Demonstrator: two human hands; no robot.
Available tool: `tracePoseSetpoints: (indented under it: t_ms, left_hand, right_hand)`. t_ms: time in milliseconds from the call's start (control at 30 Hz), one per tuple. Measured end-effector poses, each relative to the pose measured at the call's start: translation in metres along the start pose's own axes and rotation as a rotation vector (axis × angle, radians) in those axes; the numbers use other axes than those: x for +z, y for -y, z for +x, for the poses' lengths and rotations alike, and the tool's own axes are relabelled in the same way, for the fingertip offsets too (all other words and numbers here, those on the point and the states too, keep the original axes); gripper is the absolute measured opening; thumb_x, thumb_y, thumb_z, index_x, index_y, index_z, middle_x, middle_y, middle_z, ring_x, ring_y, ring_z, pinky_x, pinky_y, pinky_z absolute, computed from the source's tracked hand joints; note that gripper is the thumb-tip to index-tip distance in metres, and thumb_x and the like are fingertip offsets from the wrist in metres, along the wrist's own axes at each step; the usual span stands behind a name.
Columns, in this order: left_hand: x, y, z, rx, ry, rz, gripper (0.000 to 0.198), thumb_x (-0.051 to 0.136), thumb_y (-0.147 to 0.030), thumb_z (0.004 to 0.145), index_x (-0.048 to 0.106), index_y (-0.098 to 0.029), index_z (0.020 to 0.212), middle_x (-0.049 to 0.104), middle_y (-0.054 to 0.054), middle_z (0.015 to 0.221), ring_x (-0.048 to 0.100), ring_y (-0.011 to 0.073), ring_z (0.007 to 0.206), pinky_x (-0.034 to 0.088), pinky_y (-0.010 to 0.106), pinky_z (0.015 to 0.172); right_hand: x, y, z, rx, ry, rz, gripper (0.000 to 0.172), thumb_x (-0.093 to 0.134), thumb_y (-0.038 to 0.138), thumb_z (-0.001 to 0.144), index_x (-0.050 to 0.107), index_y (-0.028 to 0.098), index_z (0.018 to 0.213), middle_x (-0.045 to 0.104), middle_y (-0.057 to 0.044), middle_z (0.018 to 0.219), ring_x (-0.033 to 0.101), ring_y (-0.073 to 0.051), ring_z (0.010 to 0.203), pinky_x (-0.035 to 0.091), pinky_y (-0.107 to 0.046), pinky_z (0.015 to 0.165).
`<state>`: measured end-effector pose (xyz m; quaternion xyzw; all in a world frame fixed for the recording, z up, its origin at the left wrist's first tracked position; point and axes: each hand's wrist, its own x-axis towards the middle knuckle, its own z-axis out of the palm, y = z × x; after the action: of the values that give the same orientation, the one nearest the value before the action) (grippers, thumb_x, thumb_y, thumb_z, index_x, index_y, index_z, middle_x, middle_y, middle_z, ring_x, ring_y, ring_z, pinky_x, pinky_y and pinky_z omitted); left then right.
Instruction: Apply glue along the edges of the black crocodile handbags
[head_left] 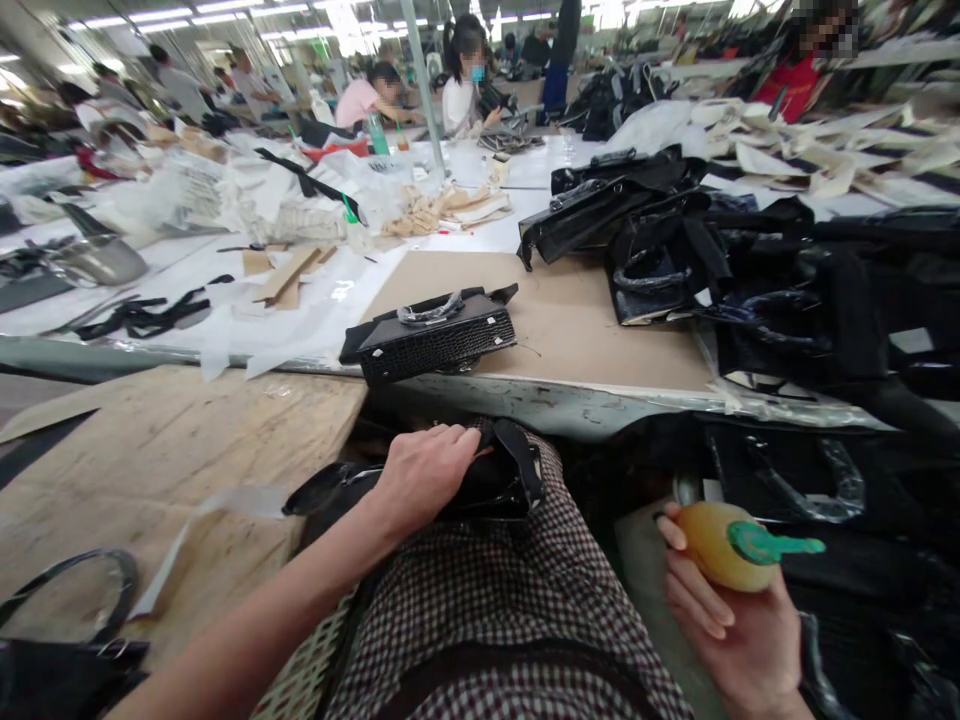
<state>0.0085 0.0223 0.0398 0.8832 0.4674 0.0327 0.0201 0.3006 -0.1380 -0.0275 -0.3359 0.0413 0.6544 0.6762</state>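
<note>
The left hand (429,468) grasps a black handbag (519,470) lying across the lap, its fingers curled over the upper edge; the fingertips are partly hidden. The right hand (731,610), well apart from it, is wrapped around an amber squeeze bottle (705,540) whose green nozzle (784,545) points away from the left hand.

The likeliest trouble is a stray drip: a squeeze too firm, or a tilt of the nozzle, could mark the checked garment (495,610) between the hands or the dark handbags (885,580) just beyond the right hand. The bag on the lap, apparently steadied by the left hand alone, could slip or twist if that hold loosened, since the cloth beneath it slopes. Its loose flap might also fold over the part being handled.

As for containers, the bottle's amber tint may be its contents or its plastic; the fill level cannot be told. The lap bag's inside is too dark to read. Ahead of the left hand, another handbag (442,340) rests tilted on the bench (555,405), its textured base facing the lap; what it holds is hidden. Far ahead and left of that hand stands a metal pot (105,260), contents unseen.
</note>
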Motion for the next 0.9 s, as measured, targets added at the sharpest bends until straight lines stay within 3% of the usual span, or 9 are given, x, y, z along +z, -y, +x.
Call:
tracePoseSetpoints:
  t_ms: [100,267,433,533,633,700,767,833,900]
  left_hand:
    - [-0.022,0.006,0.015,-0.306,-0.041,-0.331,0.029,0.052,-0.035,0.099,0.069,-0.016,0.086,0.074,0.008,0.083,0.069,0.0245,0.077,0.051,0.032,0.069]
    - [-0.050,0.007,0.013,-0.838,-0.160,-1.383,0.020,0.061,-0.031,0.094,0.071,-0.013,0.092,0.077,0.009,0.085,0.071,0.0197,0.066,0.058,0.028,0.060]
    - [-0.046,-0.010,-0.021,-0.948,-0.312,-1.854,0.014,0.057,-0.014,0.095,0.069,-0.008,0.095,0.077,0.014,0.093,0.075,0.0191,0.071,0.065,0.030,0.068]
    - [-0.033,-0.026,-0.045,-1.017,-0.395,-1.988,0.022,0.047,-0.010,0.100,0.068,-0.006,0.097,0.077,0.013,0.089,0.075,0.0173,0.072,0.066,0.027,0.068]
    - [-0.017,-0.042,-0.066,-1.122,-0.501,-2.079,0.023,0.043,-0.005,0.100,0.066,-0.005,0.097,0.076,0.010,0.083,0.074,0.0143,0.066,0.065,0.022,0.060]
    - [-0.007,-0.052,-0.073,-1.242,-0.561,-2.108,0.021,0.044,-0.001,0.099,0.064,-0.006,0.094,0.074,0.007,0.079,0.072,0.0121,0.061,0.063,0.020,0.055]
    - [0.000,-0.059,-0.076,-1.376,-0.603,-2.122,0.019,0.045,0.001,0.098,0.062,-0.006,0.091,0.073,0.006,0.077,0.071,0.0105,0.058,0.062,0.018,0.052]
    - [0.005,-0.063,-0.075,-1.431,-0.663,-2.123,0.019,0.045,0.001,0.098,0.061,-0.007,0.091,0.072,0.005,0.078,0.071,0.0095,0.062,0.063,0.017,0.055]
    - [0.008,-0.064,-0.076,-1.371,-0.678,-2.110,0.020,0.044,0.001,0.098,0.061,-0.008,0.094,0.071,0.006,0.084,0.072,0.0098,0.069,0.064,0.019,0.062]
  right_hand:
    - [0.009,0.002,-0.003,-0.050,0.091,-0.053,0.057,0.065,0.058,0.081,0.069,0.012,0.113,0.059,-0.004,0.084,0.016,-0.002,0.039,0.039,-0.017,0.031]
    - [0.031,0.001,-0.007,-0.053,0.223,-0.066,0.063,0.072,0.060,0.074,0.070,0.013,0.114,0.062,-0.006,0.085,0.034,-0.005,0.042,0.043,-0.019,0.036]
    - [0.055,-0.016,-0.012,-0.203,0.130,-0.017,0.067,0.071,0.069,0.067,0.074,0.015,0.106,0.070,-0.015,0.100,0.066,-0.025,0.084,0.060,-0.036,0.072]
    - [0.063,-0.026,-0.015,-0.249,0.095,0.005,0.068,0.063,0.075,0.070,0.076,0.018,0.103,0.071,-0.015,0.107,0.065,-0.033,0.108,0.053,-0.049,0.098]
    - [0.067,-0.033,-0.019,-0.231,0.096,0.003,0.065,0.057,0.076,0.076,0.075,0.020,0.105,0.072,-0.012,0.107,0.064,-0.032,0.111,0.046,-0.050,0.106]
    - [0.068,-0.038,-0.019,-0.252,0.150,-0.034,0.063,0.059,0.074,0.077,0.073,0.022,0.109,0.070,-0.010,0.104,0.066,-0.028,0.103,0.047,-0.045,0.103]
    - [0.068,-0.042,-0.015,-0.327,0.240,-0.090,0.061,0.058,0.073,0.079,0.071,0.022,0.109,0.066,-0.007,0.095,0.066,-0.022,0.078,0.052,-0.041,0.090]
    - [0.066,-0.045,-0.006,-0.373,0.301,-0.138,0.058,0.055,0.072,0.082,0.069,0.021,0.107,0.059,-0.004,0.086,0.048,-0.011,0.047,0.052,-0.036,0.067]
    - [0.063,-0.047,0.005,-0.352,0.308,-0.126,0.057,0.055,0.070,0.082,0.068,0.020,0.105,0.053,-0.001,0.081,0.027,-0.004,0.038,0.043,-0.030,0.050]
